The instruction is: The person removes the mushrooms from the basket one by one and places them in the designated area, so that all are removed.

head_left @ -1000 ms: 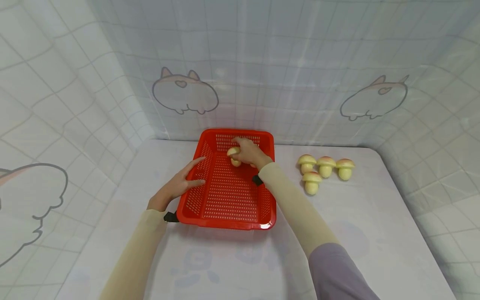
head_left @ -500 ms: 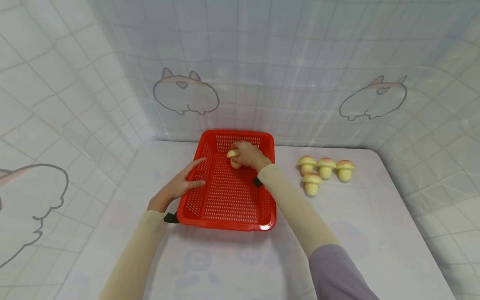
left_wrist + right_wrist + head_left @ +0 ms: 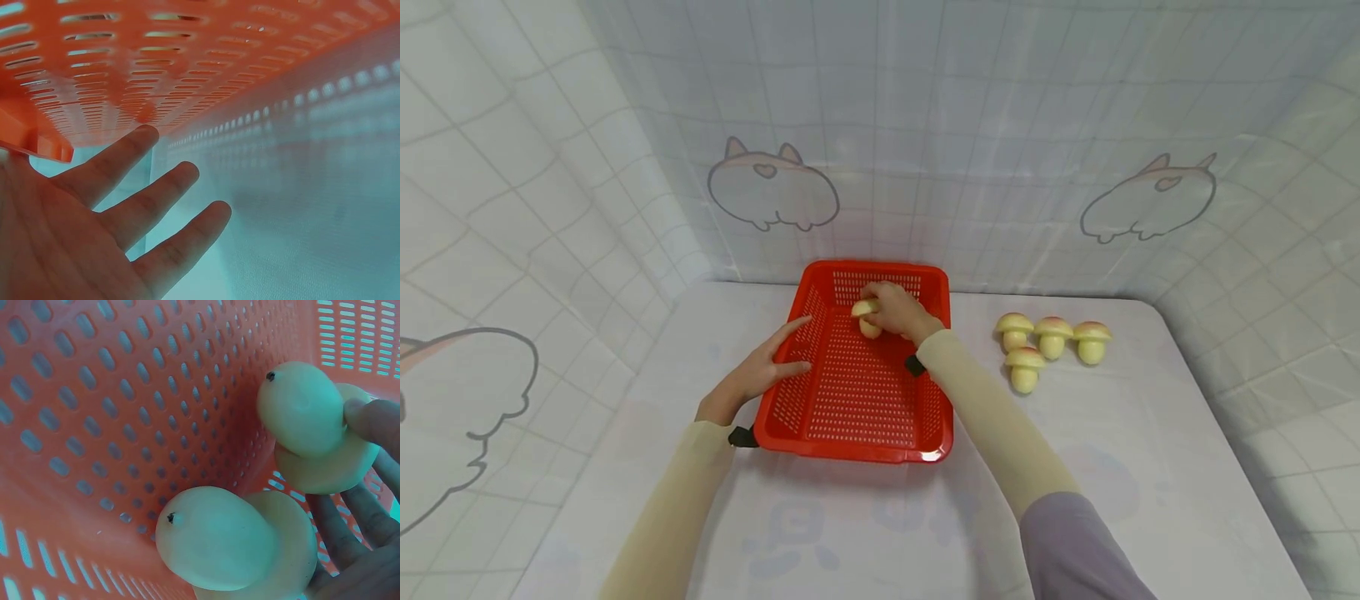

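Note:
A red plastic basket [image 3: 861, 400] with slotted walls stands on the table. Inside it, toward the back, my right hand [image 3: 901, 312] pinches a pale yellow toy mushroom [image 3: 870, 328]. In the right wrist view its thumb presses on the held mushroom [image 3: 300, 409], with the other fingers underneath. A second toy mushroom [image 3: 212, 537] lies in the basket near that hand, hidden from the head view. My left hand [image 3: 756, 372] is at the basket's left rim, fingers spread. The left wrist view shows straight fingers [image 3: 178, 250] beside the basket's slotted outer wall [image 3: 206, 37].
Several more toy mushrooms [image 3: 1052, 337] with reddish-topped caps stand close together right of the basket, on the white-covered table [image 3: 865, 533]. Behind it rises a grid-patterned curtain [image 3: 955, 200] with cartoon animals. Similar sheets hang left and right.
The right hand's raised, spread fingers have come down and drawn together at the mushroom, and the hand has sunk slightly. The left hand and the mushrooms outside the basket stay put.

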The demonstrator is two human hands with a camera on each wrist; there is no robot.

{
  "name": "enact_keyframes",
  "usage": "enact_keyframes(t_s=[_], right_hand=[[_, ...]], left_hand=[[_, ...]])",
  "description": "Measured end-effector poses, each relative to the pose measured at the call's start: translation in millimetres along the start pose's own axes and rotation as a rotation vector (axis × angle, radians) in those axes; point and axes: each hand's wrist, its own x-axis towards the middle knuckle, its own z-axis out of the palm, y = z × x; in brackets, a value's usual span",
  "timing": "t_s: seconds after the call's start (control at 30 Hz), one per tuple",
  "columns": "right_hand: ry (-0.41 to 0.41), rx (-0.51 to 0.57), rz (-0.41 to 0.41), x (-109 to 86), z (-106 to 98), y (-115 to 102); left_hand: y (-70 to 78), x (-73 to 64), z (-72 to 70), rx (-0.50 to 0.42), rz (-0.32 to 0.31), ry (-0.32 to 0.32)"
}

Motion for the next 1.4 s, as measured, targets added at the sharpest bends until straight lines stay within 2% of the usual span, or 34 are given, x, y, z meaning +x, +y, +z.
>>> enact_keyframes(t_s=[0.33,0.53,0.83,1.2,1.4], right_hand=[[0.035,0.057,-0.044,0.3,-1,2],[0.076,0.127,-0.044,-3.1,-1,0],[0.094,0.188,-0.067,-9.0,-5,-3],[0.127,0.344,-0.013,-16.4,-8,2],[0.126,0.344,-0.024,-22.1,-13,-1]], left_hand=[[0.5,0.7,0.5,-0.030,0.005,-0.008],[1.4,-0.2,1.0,-0.017,0.010,-0.005],[2.1,0.2,1.6,-0.008,0.004,0.003],[2.2,-0.3,1.5,-0.009,0.006,0.001],[3.0,-1.9,1.8,-0.013,-0.011,0.006]])
